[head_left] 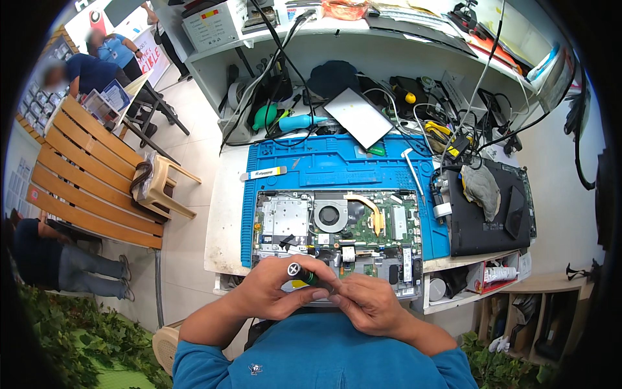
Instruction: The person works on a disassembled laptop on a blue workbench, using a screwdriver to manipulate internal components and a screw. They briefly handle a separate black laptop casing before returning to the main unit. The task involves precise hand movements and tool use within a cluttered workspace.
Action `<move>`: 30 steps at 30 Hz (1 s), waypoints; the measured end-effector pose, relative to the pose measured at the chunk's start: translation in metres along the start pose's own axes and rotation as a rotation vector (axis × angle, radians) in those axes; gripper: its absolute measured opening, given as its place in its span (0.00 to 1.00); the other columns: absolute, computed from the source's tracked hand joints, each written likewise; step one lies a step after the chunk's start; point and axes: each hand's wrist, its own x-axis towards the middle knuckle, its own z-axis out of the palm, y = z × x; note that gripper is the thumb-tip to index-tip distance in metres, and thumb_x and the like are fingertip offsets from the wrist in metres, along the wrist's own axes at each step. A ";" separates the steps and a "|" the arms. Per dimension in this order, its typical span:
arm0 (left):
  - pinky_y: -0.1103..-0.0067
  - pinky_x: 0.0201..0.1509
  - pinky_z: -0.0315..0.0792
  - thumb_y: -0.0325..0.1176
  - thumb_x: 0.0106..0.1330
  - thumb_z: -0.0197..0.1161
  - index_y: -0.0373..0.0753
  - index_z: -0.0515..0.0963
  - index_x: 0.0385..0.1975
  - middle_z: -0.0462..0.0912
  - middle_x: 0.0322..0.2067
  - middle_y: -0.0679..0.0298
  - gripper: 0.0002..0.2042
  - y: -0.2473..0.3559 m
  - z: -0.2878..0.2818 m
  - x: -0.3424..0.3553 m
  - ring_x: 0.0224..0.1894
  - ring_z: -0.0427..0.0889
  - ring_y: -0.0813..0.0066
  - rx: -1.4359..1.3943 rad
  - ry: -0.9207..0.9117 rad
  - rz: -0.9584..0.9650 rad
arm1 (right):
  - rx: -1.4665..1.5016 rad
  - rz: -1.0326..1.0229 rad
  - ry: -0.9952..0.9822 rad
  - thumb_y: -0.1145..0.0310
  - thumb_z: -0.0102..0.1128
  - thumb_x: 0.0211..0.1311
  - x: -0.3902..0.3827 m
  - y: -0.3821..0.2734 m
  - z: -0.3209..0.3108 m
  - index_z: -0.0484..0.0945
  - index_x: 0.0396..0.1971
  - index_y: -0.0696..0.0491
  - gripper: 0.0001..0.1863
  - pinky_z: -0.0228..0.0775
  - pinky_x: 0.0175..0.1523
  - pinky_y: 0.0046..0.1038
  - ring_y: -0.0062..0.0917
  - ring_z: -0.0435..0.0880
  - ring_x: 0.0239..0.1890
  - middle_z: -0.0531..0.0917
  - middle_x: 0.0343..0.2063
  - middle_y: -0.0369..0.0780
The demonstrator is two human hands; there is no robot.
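My left hand [280, 286] is closed round a dark screwdriver [306, 275] with a green band and a cross mark on its end cap. The screwdriver slants down to the right, toward my right hand [370, 302]. The fingers of that hand are pinched together at its far end; whatever lies between them is hidden. Just beyond both hands lies a laptop base with its inside exposed [304, 238]. It shows a round fan [330, 216], a copper heat pipe [374, 212] and a green circuit board. My hands are above its near edge.
Under the laptop lies a blue work mat [304, 162], with a small white tube [264, 173] and a white angled tool [413, 172]. A closed black laptop [486, 227] bearing a grey cloth [481, 192] sits right. Cables, a blue bottle [301, 122] and a white panel [358, 118] crowd the back.
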 end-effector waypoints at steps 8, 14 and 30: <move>0.70 0.36 0.90 0.30 0.79 0.68 0.32 0.67 0.60 0.81 0.37 0.55 0.19 0.001 -0.034 0.006 0.33 0.92 0.61 -0.007 0.466 0.188 | -0.265 0.146 0.366 0.73 0.80 0.62 -0.032 0.003 -0.040 0.88 0.53 0.59 0.20 0.83 0.46 0.33 0.37 0.91 0.40 0.91 0.40 0.46; 0.73 0.51 0.89 0.27 0.84 0.62 0.36 0.69 0.64 0.87 0.48 0.55 0.15 -0.042 -0.143 0.036 0.42 0.91 0.66 0.093 0.769 0.160 | -0.444 0.304 0.672 0.79 0.73 0.67 -0.070 0.039 -0.072 0.88 0.55 0.62 0.17 0.82 0.48 0.29 0.30 0.90 0.39 0.89 0.40 0.45; 0.77 0.44 0.90 0.35 0.83 0.67 0.33 0.66 0.66 0.87 0.46 0.54 0.22 -0.111 -0.194 0.097 0.40 0.92 0.70 0.239 0.851 0.086 | -0.386 0.315 0.732 0.79 0.69 0.69 -0.090 0.071 -0.060 0.88 0.53 0.63 0.14 0.80 0.48 0.27 0.27 0.88 0.38 0.88 0.39 0.44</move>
